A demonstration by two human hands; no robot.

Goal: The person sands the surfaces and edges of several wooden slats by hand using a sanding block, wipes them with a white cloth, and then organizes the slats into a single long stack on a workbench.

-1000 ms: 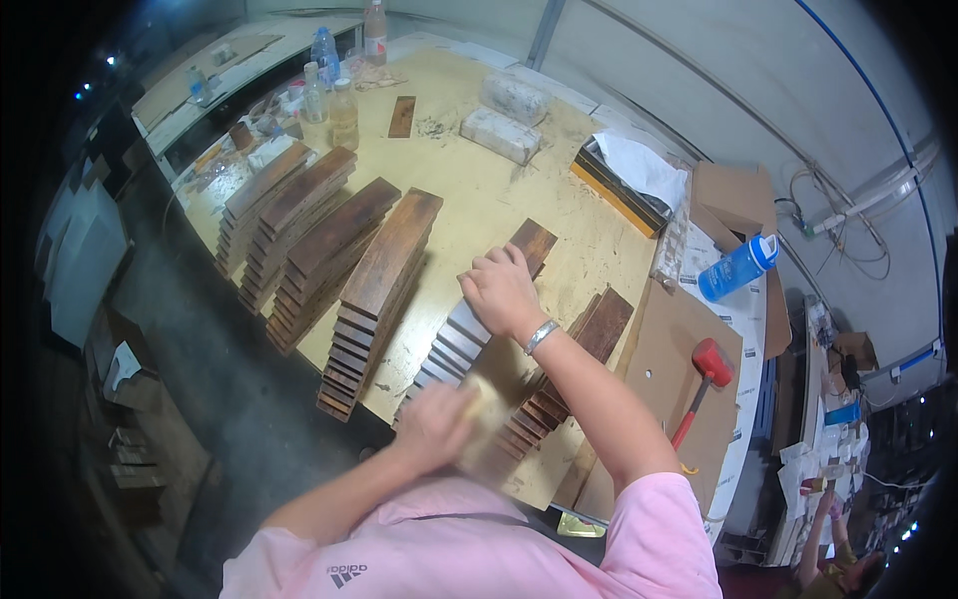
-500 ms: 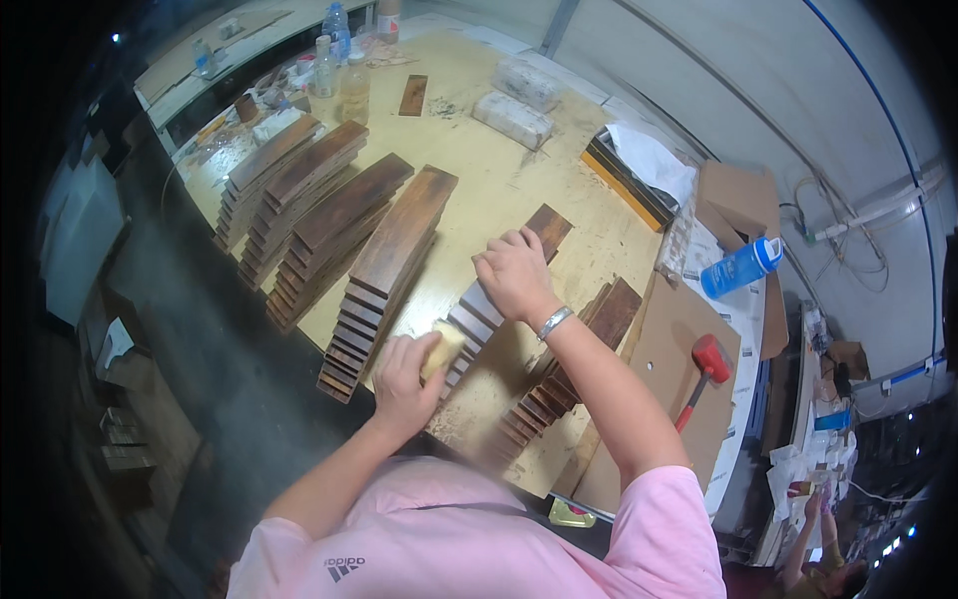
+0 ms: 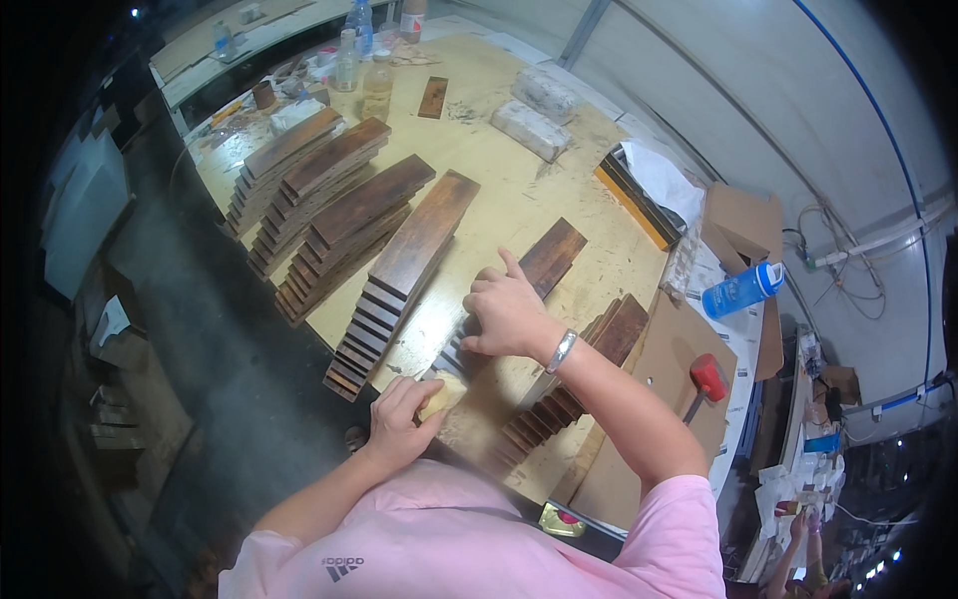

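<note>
The left hand [image 3: 401, 415] has its fingers clamped on a pale yellow block [image 3: 443, 394]. At its half past one, the right hand [image 3: 507, 311] partly covers a stepped stack of dark-brown wooden planks [image 3: 553, 257], one finger raised, grip unclear.

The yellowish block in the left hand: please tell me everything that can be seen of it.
The yellowish block is small, with a rounded edge; it looks like sponge. The left hand grips it and hides part of it. It is by the near end of the wooden stack under the right hand; contact is unclear.
</note>
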